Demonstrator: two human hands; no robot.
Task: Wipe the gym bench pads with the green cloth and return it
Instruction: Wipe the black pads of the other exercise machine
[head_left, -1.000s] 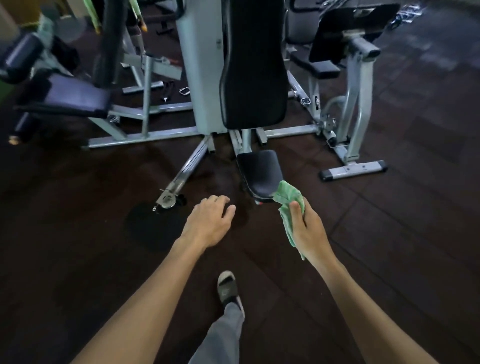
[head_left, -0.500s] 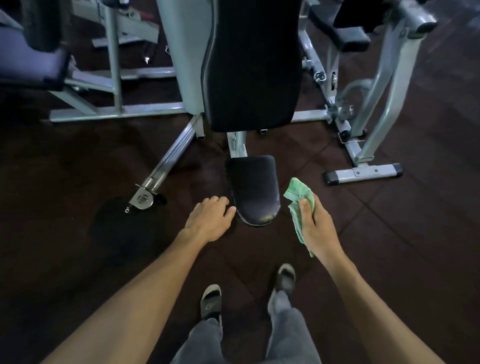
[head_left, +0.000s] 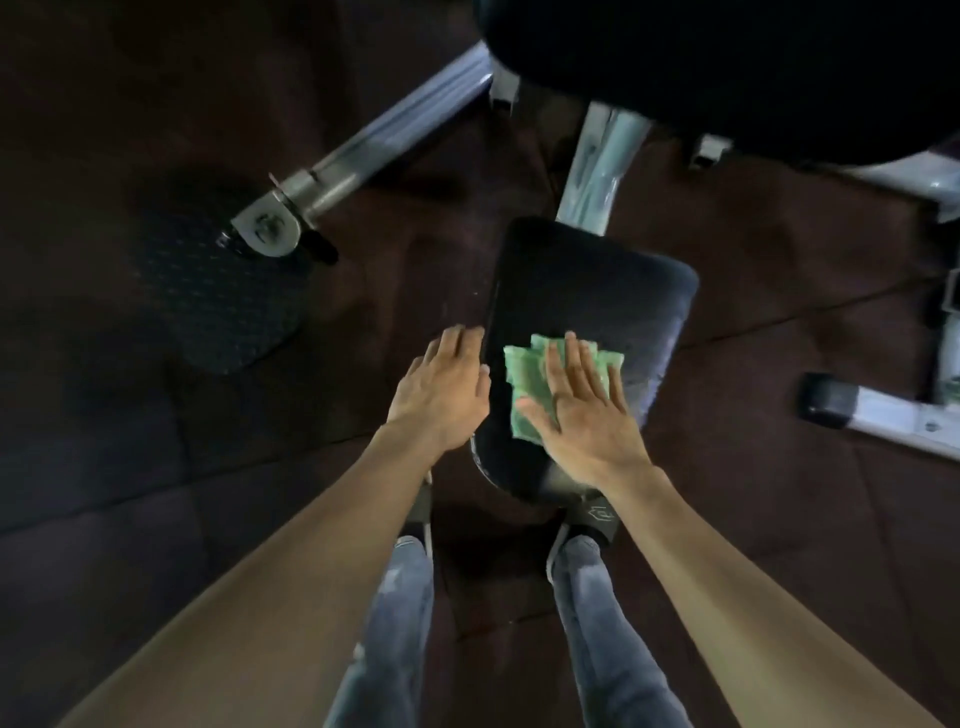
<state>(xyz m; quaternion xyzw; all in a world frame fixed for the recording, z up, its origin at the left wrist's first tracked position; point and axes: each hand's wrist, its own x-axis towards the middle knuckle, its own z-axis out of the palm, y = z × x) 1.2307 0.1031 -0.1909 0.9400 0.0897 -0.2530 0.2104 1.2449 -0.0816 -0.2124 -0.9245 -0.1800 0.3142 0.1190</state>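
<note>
The black seat pad (head_left: 597, 291) of the gym machine lies directly below me. A folded green cloth (head_left: 524, 384) rests flat on its near half. My right hand (head_left: 582, 410) presses down on the cloth with the fingers spread flat. My left hand (head_left: 441, 395) sits at the pad's left edge, fingers apart, holding nothing. The black back pad (head_left: 727, 67) fills the top right of the view.
Silver frame bars run on the dark rubber floor: one diagonal bar (head_left: 363, 150) at upper left, a post (head_left: 597, 166) behind the seat, a foot bar (head_left: 883, 415) at right. A dark round mat (head_left: 218, 291) lies at left. My feet stand just before the seat.
I have stepped in and leaned over the seat. My right hand has gone from holding the cloth in the air to pressing it flat on the seat pad. The left hand moved to the pad's edge.
</note>
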